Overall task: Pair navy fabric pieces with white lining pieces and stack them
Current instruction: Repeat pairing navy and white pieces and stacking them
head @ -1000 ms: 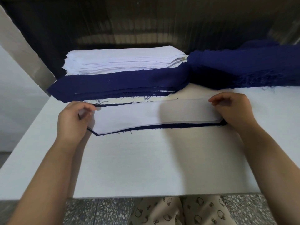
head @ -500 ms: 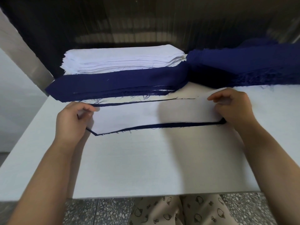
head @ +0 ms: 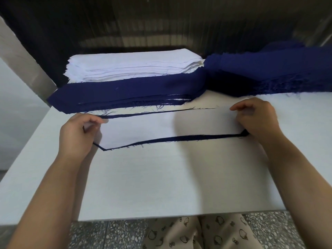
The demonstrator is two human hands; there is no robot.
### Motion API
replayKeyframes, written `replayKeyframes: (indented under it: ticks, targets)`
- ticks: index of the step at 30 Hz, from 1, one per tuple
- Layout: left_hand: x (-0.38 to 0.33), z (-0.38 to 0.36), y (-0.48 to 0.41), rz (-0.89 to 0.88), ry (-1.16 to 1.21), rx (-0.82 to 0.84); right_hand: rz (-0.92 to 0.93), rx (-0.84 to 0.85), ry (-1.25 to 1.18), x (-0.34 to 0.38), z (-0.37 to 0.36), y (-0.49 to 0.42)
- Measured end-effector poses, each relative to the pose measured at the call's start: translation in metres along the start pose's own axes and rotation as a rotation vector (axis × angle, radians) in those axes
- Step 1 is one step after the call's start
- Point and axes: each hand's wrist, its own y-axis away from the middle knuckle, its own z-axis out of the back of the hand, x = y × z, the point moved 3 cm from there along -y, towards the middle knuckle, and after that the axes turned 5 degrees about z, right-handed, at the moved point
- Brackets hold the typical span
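Note:
A white lining piece [head: 161, 128] lies on a navy fabric piece [head: 188, 138], whose dark edges show along the near and far sides. My left hand [head: 77, 135] pinches the left end of this pair. My right hand [head: 256, 119] grips the right end with curled fingers. Behind them sits a stack of paired navy pieces [head: 125, 94], and behind that a tall pile of white lining pieces [head: 134, 67]. A heap of loose navy fabric [head: 269, 72] lies at the back right.
The white table [head: 161, 180] reaches to a near edge low in view, with speckled floor [head: 107, 234] and my patterned trousers below. A grey slanted post [head: 27, 65] stands at the back left. A dark wall runs behind the piles.
My right hand has shifted slightly, fingers lifting at the right end. The lining has slid a little on the navy piece, showing more navy along the near edge. The left hand stays put.

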Motion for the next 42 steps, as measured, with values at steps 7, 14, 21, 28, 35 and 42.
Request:
replayKeyframes:
  ticks: [7, 14, 21, 28, 35, 42]
  targets:
    - [-0.005, 0.001, 0.002, -0.007, 0.028, 0.006, 0.009, -0.008, 0.03, -0.002, 0.0, 0.0]
    - [-0.007, 0.004, 0.0, -0.03, -0.018, -0.024, 0.0, -0.04, 0.174, -0.002, 0.0, 0.0]
    - [-0.009, 0.003, 0.004, 0.09, -0.099, -0.066, -0.008, 0.034, 0.301, -0.001, -0.002, 0.0]
    - [-0.01, -0.003, -0.001, 0.141, -0.163, -0.055, 0.033, 0.031, 0.318, 0.007, -0.003, -0.001]
    - [-0.038, -0.017, -0.029, 0.07, -0.158, -0.036, 0.311, -0.184, 0.224, 0.043, 0.012, -0.031]
    - [-0.093, -0.073, -0.055, 0.214, 0.079, -0.005, 0.154, -0.033, 0.53, 0.053, -0.005, -0.081]
